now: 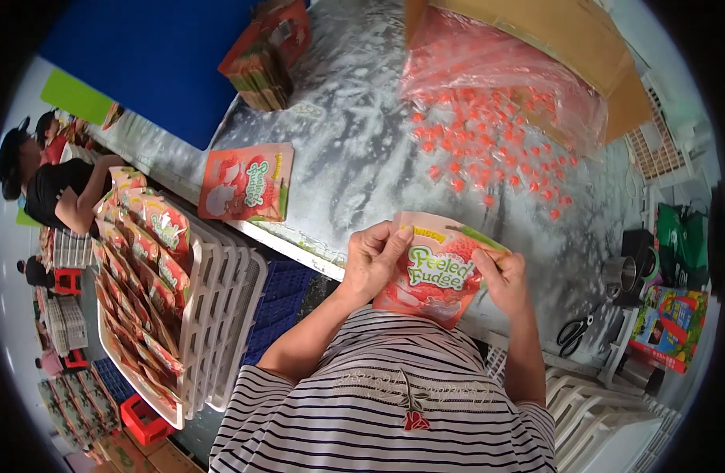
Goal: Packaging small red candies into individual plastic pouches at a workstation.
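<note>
A red and pink candy pouch (437,272) is held upright in front of my body, at the near edge of the table. My left hand (376,256) pinches its upper left side, thumb on the printed front. On the other side my right hand (500,276) grips the pouch's right edge between thumb and fingers. Whether the pouch's top is unsealed, I cannot tell. Beyond it, many small red wrapped candies (488,146) lie loose on the table, spilling from a clear plastic bag (496,59) inside a tipped cardboard box (551,27). Another pouch (246,183) lies flat at left.
Left of me stands a stack of white crates (220,315), the top one packed with pouches (141,284). A red basket (256,51) of flat pouches sits at the table's far side by a blue panel (141,63). Black scissors (574,335) lie at right. Other people are at far left.
</note>
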Available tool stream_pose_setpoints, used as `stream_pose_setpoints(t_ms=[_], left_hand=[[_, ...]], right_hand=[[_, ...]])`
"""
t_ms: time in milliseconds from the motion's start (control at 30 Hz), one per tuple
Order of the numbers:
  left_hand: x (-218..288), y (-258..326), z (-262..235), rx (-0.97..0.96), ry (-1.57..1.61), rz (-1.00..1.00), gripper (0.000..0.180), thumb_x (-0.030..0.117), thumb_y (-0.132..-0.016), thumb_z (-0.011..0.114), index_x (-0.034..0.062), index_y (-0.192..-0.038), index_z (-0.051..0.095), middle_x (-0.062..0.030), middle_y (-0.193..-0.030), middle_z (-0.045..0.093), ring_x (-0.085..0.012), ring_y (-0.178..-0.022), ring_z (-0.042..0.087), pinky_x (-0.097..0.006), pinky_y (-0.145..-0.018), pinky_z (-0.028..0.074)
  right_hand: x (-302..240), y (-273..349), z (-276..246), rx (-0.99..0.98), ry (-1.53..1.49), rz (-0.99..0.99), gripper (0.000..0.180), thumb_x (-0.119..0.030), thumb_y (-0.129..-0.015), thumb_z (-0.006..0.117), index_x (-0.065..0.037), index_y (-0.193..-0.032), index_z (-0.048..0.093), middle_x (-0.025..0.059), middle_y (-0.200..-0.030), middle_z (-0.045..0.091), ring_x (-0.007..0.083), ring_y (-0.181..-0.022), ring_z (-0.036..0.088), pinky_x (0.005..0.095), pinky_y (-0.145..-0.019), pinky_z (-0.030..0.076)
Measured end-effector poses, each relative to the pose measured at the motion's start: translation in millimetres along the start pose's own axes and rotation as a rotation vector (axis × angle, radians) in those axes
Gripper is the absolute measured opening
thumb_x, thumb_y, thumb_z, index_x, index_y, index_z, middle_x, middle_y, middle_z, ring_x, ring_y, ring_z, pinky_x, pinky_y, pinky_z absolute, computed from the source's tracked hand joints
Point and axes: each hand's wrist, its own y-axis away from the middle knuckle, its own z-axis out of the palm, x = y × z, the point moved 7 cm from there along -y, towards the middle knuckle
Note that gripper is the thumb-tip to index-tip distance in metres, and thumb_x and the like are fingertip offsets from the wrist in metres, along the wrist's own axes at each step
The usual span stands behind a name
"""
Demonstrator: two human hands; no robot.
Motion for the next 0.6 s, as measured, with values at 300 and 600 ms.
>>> stream_pose_setpoints(t_ms=[300, 600], left_hand=[[27, 17, -15, 0.166, -0.573, 0.48, 0.071, 0.025, -0.086, 0.066, -0.0072, -0.139, 0.031, -0.0297, -0.133, 0.042, -0.0425, -0.122, 0.043, -0.047, -0.103, 0.035], [79, 62, -83, 0.372, -0.758, 0.612, 0.103, 0.02, -0.072, 0.075, -0.0059, -0.148, 0.01, -0.0318, -0.152, 0.005, -0.0485, -0.142, 0.005, -0.051, -0.115, 0.014]], right_hand=[[-58, -16, 0, 0.059, 0.159, -0.045, 0.022, -0.015, -0.095, 0.057, 0.004, -0.094, 0.066, -0.0013, -0.073, 0.061, 0.0037, -0.065, 0.051, 0.0231, -0.056, 0.04], [-143, -59, 141, -0.051, -0.023, -0.376, 0.044, -0.006, -0.096, 0.052, 0.007, -0.137, 0.04, 0.0146, -0.121, 0.058, 0.0182, -0.104, 0.059, 0.029, -0.087, 0.049]])
